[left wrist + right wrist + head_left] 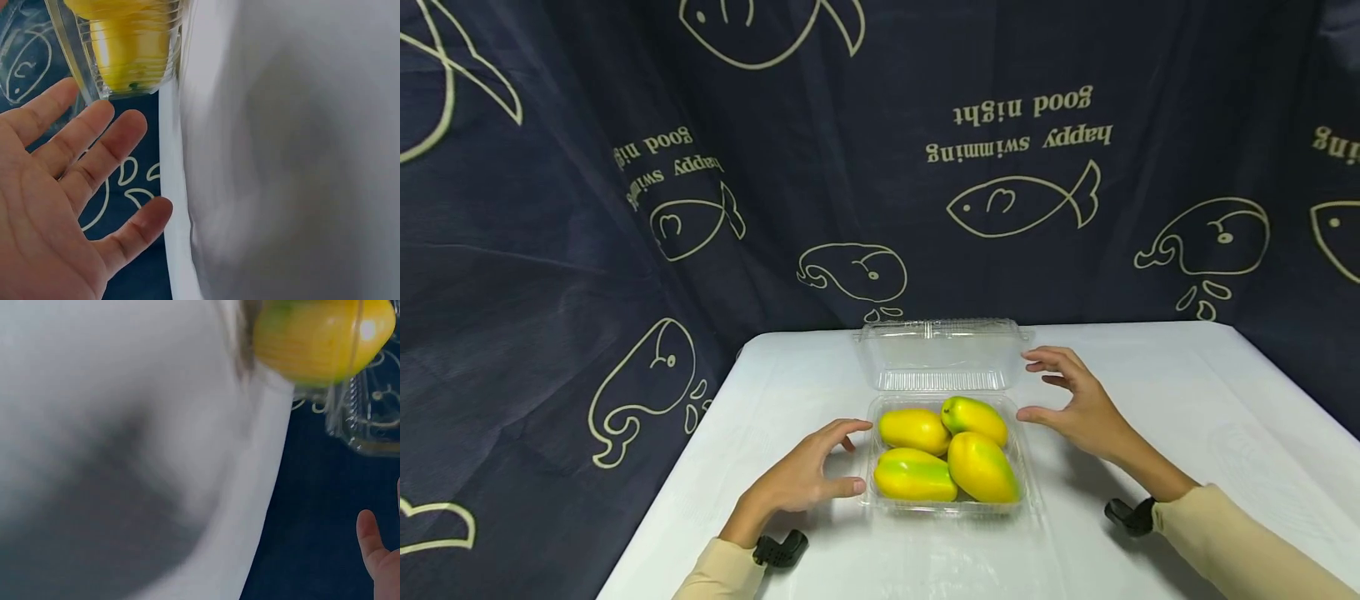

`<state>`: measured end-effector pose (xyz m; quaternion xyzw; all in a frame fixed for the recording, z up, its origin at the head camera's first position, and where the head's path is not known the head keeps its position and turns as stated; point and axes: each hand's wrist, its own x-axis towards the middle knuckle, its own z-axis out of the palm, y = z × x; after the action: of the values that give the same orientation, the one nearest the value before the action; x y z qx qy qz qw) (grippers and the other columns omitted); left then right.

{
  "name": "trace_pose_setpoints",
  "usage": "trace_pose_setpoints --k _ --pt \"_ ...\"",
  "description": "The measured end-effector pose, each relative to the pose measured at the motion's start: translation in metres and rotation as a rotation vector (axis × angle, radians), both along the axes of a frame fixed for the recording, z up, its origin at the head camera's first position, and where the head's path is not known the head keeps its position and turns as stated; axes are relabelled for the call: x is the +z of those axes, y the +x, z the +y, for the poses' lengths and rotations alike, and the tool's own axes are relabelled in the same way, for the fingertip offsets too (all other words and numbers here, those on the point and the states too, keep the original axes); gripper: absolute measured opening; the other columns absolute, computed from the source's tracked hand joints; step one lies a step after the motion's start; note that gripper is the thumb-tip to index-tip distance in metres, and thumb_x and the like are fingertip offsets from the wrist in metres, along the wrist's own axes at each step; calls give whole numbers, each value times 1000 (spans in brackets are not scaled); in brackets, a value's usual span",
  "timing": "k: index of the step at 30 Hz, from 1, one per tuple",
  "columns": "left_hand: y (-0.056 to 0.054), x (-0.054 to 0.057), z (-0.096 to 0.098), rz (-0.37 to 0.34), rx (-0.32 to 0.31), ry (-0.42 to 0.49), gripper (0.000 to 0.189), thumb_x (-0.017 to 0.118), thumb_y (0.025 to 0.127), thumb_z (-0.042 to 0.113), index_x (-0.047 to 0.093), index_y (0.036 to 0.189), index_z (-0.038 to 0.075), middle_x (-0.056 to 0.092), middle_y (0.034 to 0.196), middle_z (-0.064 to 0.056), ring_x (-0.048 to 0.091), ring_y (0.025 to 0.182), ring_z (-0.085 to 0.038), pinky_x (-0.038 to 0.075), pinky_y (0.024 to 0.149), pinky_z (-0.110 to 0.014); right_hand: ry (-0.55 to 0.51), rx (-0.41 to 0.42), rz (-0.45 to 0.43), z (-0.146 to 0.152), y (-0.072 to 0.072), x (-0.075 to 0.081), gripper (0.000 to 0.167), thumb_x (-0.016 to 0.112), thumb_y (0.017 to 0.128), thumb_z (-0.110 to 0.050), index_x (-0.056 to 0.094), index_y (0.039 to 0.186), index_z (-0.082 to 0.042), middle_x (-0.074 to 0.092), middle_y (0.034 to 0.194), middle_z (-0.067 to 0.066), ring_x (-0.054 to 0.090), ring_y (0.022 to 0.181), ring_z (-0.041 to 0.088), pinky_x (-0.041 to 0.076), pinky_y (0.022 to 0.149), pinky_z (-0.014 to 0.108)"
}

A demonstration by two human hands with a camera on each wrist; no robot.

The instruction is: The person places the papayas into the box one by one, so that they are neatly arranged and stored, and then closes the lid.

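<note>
A clear plastic clamshell box sits on the table with its lid raised at the back. Inside lie several yellow-green mangoes, among them a large one at the front right and a greener one at the front left. My left hand is at the box's left side, fingers spread and holding nothing. On the right, my right hand has its thumb by the box's back right corner and its fingers by the lid's edge. Whether either hand touches the plastic, I cannot tell.
A white cloth covers the table. Behind it and to the left hangs a dark blue curtain with fish and whale drawings. Black wrist cameras, one on the left wrist and one on the right, sit close above the tabletop.
</note>
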<state>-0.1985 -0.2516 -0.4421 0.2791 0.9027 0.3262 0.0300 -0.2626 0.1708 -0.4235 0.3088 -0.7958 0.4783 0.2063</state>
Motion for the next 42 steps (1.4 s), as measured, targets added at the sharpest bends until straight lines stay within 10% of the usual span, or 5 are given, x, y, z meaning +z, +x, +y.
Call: trace_pose_setpoints --k 11,19,27,42 --pt "1 0 -5 14 8 18 68 74 88 45 49 147 21 50 145 14 59 118 -18 48 100 -49 -68 88 -52 3 29 7 58 74 82 10 55 135 -1 54 130 9 58 116 12 45 99 15" --pt "2 3 -8 30 10 40 61 73 90 42 52 143 18 56 141 0 60 115 -22 47 98 -53 -133 178 -76 5 48 8 32 51 103 -6 56 134 2 53 130 11 56 118 14 43 103 18" --pt "4 10 -15 142 57 127 47 76 88 30 56 132 30 61 130 6 62 108 -25 48 93 -53 -171 178 -111 0 63 9 34 31 108 -5 58 125 7 58 125 -1 56 114 6 44 98 14" --pt "6 14 -14 268 56 228 22 72 92 17 67 113 17 69 107 4 61 93 -12 51 84 -42 -106 64 -284 -2 86 1 18 52 102 -3 64 115 1 54 124 -1 49 116 1 46 88 15"
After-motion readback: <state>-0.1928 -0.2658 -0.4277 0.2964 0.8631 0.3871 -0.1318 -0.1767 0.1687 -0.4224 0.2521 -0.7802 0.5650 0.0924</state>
